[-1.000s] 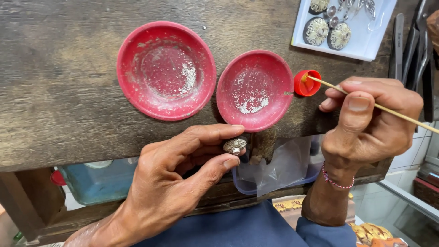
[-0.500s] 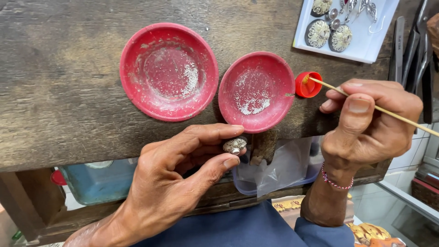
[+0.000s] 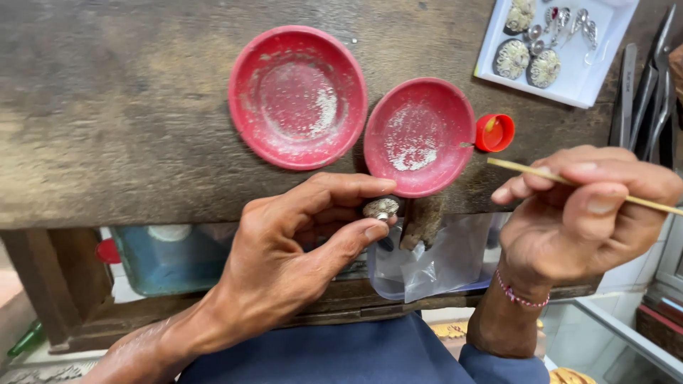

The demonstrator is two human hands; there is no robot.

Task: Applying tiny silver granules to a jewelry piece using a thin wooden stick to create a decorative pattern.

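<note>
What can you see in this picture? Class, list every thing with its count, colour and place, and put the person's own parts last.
dishes: two, red, dusted with pale powder, side by side on the bench.
bottle cap: one, red, touching the right dish's rim.
wooden bench: one, dark brown, worn, across the top.
white tray: one, top right, holding several silvery ornaments.
metal tools: a few, grey, right edge.
clear plastic bag: one, hanging under the bench edge.
blue box: one, below the bench, left.
ornament: one, small, silvery, pinched in the left grip.
thin stick: one, pale wood, in the right grip.
left hand: lower centre.
right hand: lower right, red thread bracelet at the wrist.
</note>
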